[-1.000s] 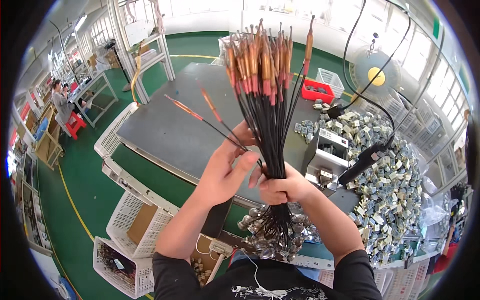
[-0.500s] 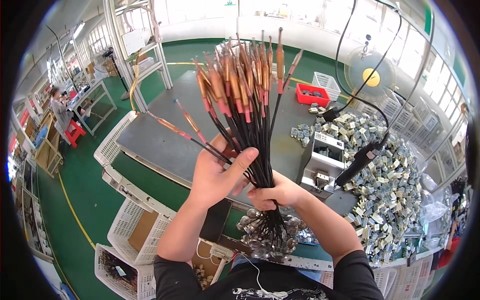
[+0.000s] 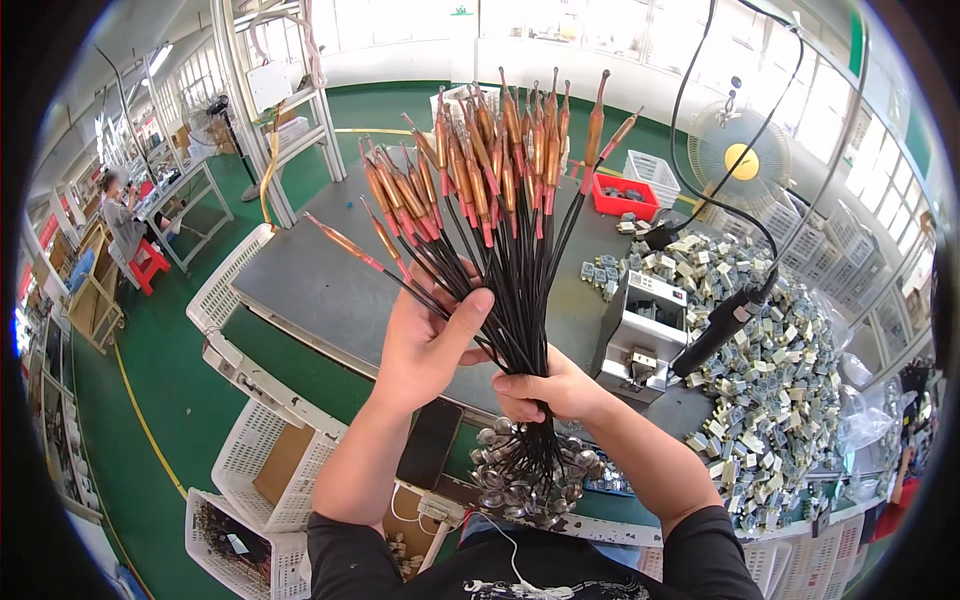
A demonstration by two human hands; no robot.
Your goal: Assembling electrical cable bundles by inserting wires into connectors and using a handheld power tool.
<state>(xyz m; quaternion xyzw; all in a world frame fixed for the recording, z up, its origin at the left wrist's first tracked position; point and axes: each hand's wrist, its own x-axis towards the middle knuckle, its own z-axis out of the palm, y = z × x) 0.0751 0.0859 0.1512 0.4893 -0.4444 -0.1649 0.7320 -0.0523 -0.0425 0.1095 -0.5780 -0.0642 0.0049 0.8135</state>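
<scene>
our right hand (image 3: 550,388) grips the wires (image 3: 517,320) at five o'clock, our left hand (image 3: 425,348) pinches some at eight; a heap (image 3: 770,370) lies toward three.

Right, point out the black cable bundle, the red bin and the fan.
Black cable bundle (image 3: 520,308): head view, on the middle of its cables.
Red bin (image 3: 621,207): head view, on its near wall.
Fan (image 3: 742,162): head view, on its yellow hub.
</scene>
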